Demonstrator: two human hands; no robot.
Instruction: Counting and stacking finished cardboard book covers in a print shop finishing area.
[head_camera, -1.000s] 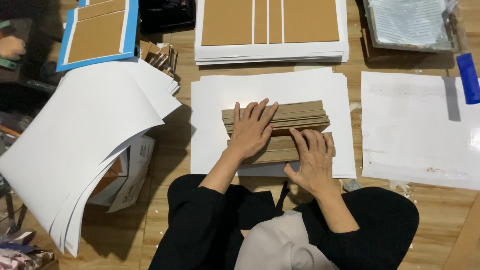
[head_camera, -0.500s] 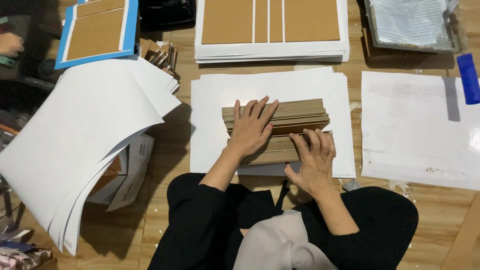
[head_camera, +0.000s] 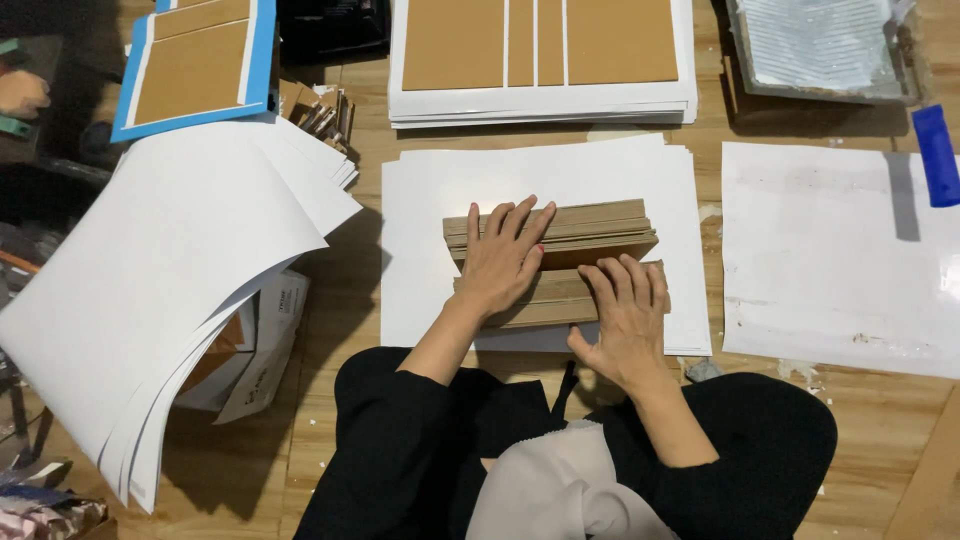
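Both hands flat on a stack of brown boards

The left hand lay palm down, fingers spread and straight, across the farther part of a stack of brown cardboard strips, gripping nothing. The right hand rested flat beside it on the nearer, lower part of the same stack, fingers extended and close together, thumb out at the near edge; it also pressed rather than clasped. The stack sat in the middle of a pile of white sheets on the wooden floor, directly in front of the seated person's black-clad knees.

To the left, a large fan of white paper curled over a box, well apart from the hands. Beyond the stack lay a pile of white sheets with brown boards glued on. At the far left was a blue-edged board panel. To the right lay a glue-smeared white sheet, and past it a tray with a ridged bottom and a blue handle near the edge of view
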